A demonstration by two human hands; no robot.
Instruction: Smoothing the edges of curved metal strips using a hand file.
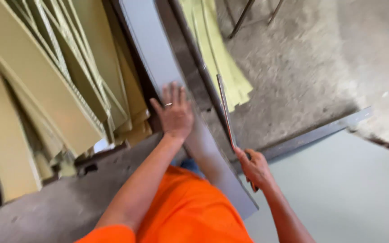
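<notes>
While the left hand (175,112) lies flat with fingers spread against a long pale grey panel (158,54), the right hand (255,168) is closed around the lower end of a thin metal strip (225,110). That strip runs up from the fist toward twelve o'clock, its edge turned to the camera, just beside the grey panel. A ring shows on one finger of the left hand. The grey panel stretches from twelve o'clock down to about five o'clock, passing in front of the person's orange shirt (190,211). At nine to eleven o'clock a stack of yellow-green curved sheets (46,76) leans, and more yellow-green sheets (221,54) lie at one o'clock on the rough concrete floor (302,67). A pale flat board (347,189) fills four o'clock, edged by a dark metal bar (316,132)
</notes>
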